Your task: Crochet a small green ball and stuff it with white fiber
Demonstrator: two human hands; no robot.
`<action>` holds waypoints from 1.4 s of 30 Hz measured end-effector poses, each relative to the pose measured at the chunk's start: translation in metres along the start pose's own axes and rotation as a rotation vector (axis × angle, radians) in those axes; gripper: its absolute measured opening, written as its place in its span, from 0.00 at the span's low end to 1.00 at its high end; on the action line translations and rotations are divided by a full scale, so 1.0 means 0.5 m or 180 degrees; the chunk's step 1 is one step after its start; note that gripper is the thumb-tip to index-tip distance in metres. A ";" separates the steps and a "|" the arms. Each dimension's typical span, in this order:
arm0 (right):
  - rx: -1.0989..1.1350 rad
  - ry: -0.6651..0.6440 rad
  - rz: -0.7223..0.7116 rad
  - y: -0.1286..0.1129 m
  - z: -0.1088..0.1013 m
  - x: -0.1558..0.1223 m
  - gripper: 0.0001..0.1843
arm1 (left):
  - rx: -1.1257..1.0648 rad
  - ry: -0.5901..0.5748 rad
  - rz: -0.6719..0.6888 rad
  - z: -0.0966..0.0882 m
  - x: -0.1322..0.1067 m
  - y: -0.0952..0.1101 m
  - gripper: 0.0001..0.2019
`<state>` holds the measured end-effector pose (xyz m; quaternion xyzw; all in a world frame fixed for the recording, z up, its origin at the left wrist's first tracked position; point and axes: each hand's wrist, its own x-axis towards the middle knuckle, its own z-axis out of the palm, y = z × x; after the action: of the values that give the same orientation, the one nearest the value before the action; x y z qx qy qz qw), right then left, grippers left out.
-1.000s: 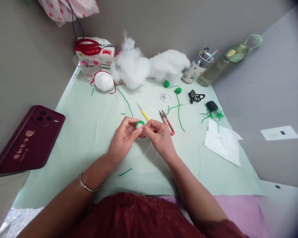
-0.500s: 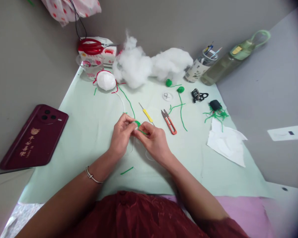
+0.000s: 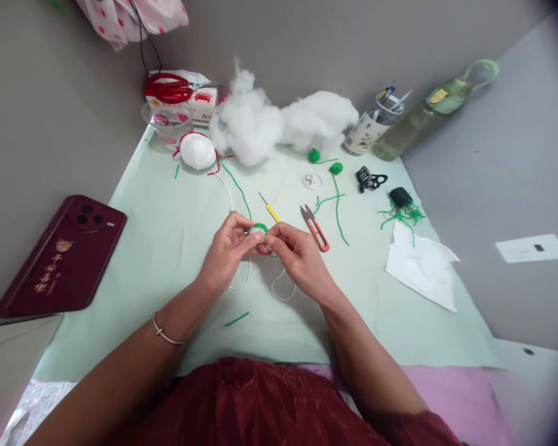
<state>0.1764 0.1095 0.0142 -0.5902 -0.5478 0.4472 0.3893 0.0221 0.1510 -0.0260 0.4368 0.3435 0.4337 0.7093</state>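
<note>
A small green and white crocheted piece is pinched between both of my hands above the pale green mat. My left hand grips it from the left with thumb and fingers closed. My right hand closes on it from the right. A loop of white yarn hangs below my hands onto the mat. Just beyond my fingers lie a yellow-handled crochet hook and orange thread snips.
White stuffing, a white ball with red yarn, red scissors on a box, green yarn bits, a hair clip, a pen jar, a bottle, a white tissue. Dark red phone at left.
My hands turned the green and white piece between the fingers; they dipped toward the mat and came back up. The white yarn loop shows below my right hand again.
</note>
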 end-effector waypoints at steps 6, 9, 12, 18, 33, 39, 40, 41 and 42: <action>-0.0305 0.0139 0.0093 -0.006 0.017 -0.016 0.12 | 0.0143 0.0159 0.0168 0.011 0.008 -0.003 0.19; -0.0551 0.0234 -0.0006 0.004 0.030 -0.015 0.11 | 0.0211 0.0318 0.0205 0.013 0.017 -0.010 0.17; -0.0802 0.0259 -0.0065 0.015 0.036 -0.008 0.11 | 0.0227 0.0435 0.0136 0.008 0.025 -0.016 0.14; -0.1286 0.0506 -0.0265 0.025 0.027 0.002 0.10 | 0.0042 0.0280 -0.0194 0.004 0.019 -0.012 0.12; -0.0116 -0.0145 0.0165 -0.010 -0.004 -0.002 0.10 | 0.0101 -0.0191 -0.0074 -0.011 0.010 -0.009 0.20; -0.0364 0.0377 0.0072 0.001 0.039 -0.017 0.11 | 0.0209 0.0189 0.0117 0.001 0.024 -0.020 0.20; -0.0390 0.0404 0.0038 0.005 0.044 -0.017 0.11 | 0.0225 0.0244 0.0150 0.002 0.026 -0.021 0.19; -0.0409 0.0393 0.0024 0.010 0.047 -0.016 0.11 | 0.0241 0.0298 0.0178 0.002 0.026 -0.021 0.18; -0.0434 0.0353 0.0023 0.014 0.047 -0.013 0.11 | 0.0254 0.0347 0.0199 0.001 0.026 -0.020 0.18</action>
<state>0.1560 0.1017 0.0013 -0.6412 -0.5525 0.3769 0.3763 0.0306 0.1603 -0.0365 0.4508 0.3849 0.4648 0.6577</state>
